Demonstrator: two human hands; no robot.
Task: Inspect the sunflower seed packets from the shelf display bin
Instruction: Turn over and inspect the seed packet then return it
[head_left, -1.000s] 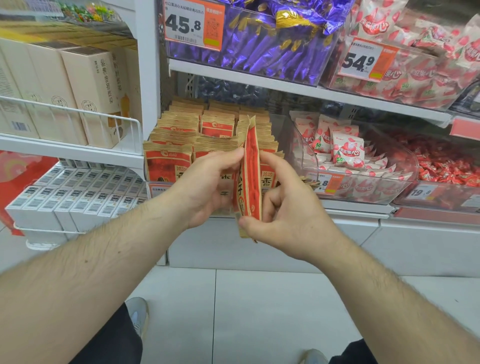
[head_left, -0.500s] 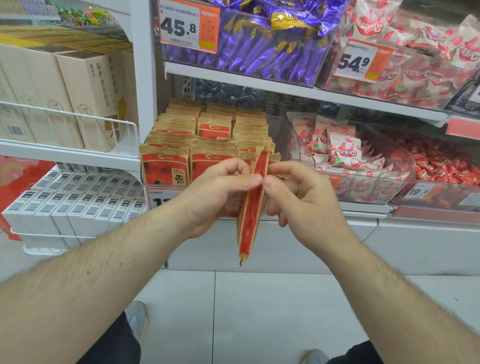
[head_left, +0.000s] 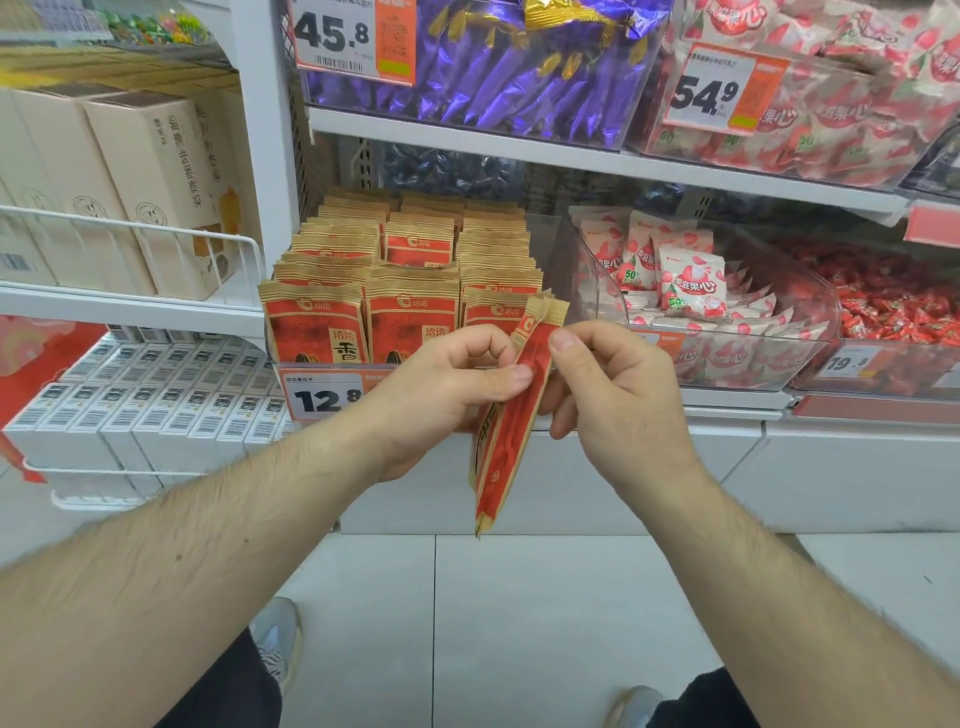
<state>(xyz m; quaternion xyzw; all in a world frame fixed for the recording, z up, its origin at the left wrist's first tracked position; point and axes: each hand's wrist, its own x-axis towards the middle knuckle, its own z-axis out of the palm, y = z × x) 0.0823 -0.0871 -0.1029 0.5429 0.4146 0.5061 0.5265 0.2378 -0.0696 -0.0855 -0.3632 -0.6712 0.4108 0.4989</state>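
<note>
Since a second ago, both hands have tilted the held packets (head_left: 511, 415) edge-on, hiding their faces. Left hand (head_left: 441, 400) and right hand (head_left: 613, 395) fingers pinch their upper part, before the display bin (head_left: 405, 291).

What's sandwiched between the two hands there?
Red-and-tan seed packets, held edge-on, pinched between the left hand and right hand, in the head view.

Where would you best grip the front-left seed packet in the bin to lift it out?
Probably by its tan top seal, pinched from above. The front-left packet stands upright in the display bin, its lower part behind the price tag, packed against its neighbours; only the top edge stands free. Both hands now hold the pulled packets.
</note>
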